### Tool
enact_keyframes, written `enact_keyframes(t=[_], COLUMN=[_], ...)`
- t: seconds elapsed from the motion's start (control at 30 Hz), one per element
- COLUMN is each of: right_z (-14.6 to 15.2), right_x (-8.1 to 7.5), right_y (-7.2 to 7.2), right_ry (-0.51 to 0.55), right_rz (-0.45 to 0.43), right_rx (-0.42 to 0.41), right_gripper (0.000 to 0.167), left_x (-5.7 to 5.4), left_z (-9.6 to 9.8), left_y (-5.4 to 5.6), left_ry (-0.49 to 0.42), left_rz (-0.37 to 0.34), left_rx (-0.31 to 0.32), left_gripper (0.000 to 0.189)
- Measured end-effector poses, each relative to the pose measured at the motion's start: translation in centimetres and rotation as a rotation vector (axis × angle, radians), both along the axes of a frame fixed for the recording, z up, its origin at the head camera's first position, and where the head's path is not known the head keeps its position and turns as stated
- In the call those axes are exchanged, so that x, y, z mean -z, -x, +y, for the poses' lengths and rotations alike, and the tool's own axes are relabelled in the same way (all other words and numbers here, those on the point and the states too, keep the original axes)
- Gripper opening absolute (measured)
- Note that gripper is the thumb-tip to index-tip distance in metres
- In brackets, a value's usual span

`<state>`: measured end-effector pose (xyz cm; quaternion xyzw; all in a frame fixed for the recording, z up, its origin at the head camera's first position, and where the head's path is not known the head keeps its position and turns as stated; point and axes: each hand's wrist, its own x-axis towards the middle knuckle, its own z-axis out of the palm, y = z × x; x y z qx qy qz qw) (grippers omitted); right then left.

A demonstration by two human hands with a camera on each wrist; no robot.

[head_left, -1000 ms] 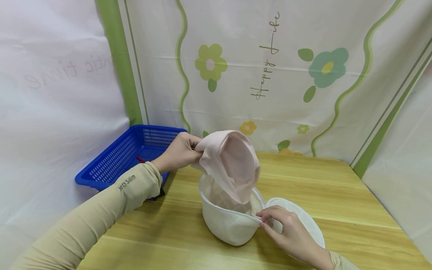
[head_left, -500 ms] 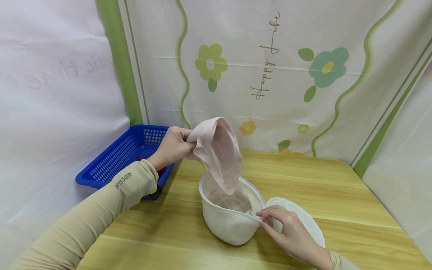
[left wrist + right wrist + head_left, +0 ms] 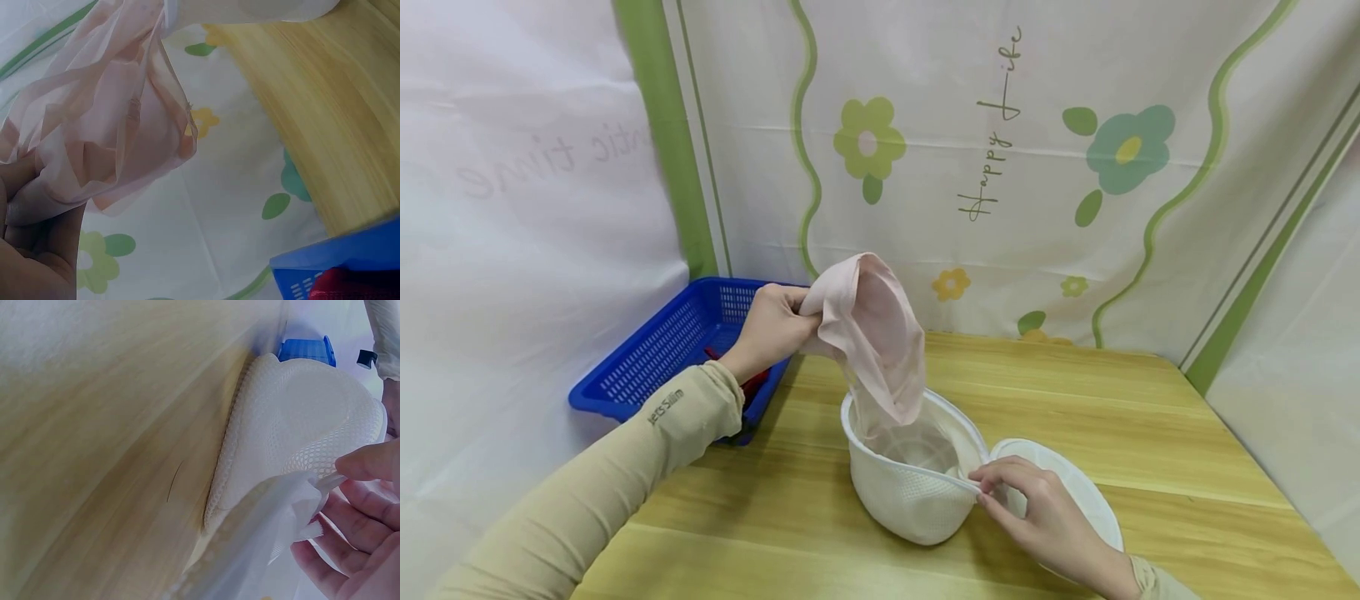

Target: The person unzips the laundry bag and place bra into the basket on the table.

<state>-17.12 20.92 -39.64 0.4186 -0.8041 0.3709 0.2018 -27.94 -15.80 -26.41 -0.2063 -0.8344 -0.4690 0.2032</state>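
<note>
A pale pink bra (image 3: 880, 342) with a moulded cup hangs from my left hand (image 3: 772, 329), which pinches its upper edge. Its lower part dips over the mouth of a white mesh laundry bag (image 3: 910, 500). Thin straps and folds of the bra (image 3: 125, 106) show in the left wrist view. My right hand (image 3: 1048, 517) pinches the bag's rim between thumb and fingers at its near right side. The bag's round lid (image 3: 1086, 492) lies folded back on the table, partly behind that hand. Inside the bag, ribs of its base are visible.
A blue plastic basket (image 3: 647, 362) stands at the back left, partly behind my left forearm. Something red (image 3: 356, 284) lies in it. The wood-grain table (image 3: 1150, 425) is bordered by printed white curtains (image 3: 925, 217) behind and at the sides.
My left hand has moved up and to the left, drawing the bra partly out of the bag's mouth. The right hand and the bag have stayed in place.
</note>
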Motion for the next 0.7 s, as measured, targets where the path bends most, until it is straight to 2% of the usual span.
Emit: enact_keyframes(t=[0.13,0.37,0.7], right_z=[0.0,0.1,0.0], right_x=[0.0,0.0,-0.3], right_y=[0.0,0.0,-0.2], right_ry=[0.002,0.001,-0.001], right_rz=[-0.002,-0.003,0.004], right_rx=[-0.002,-0.001,0.003], right_gripper=[0.03,0.03,0.032], left_x=[0.4,1.2,1.5], left_z=[-0.5,-1.2,-2.6], left_y=[0.0,0.1,0.0], left_ry=[-0.008,-0.011,-0.012], left_rz=[-0.004,-0.008,-0.015], left_rx=[-0.052,-0.126,-0.22], left_gripper=[0.008,0.012,0.005])
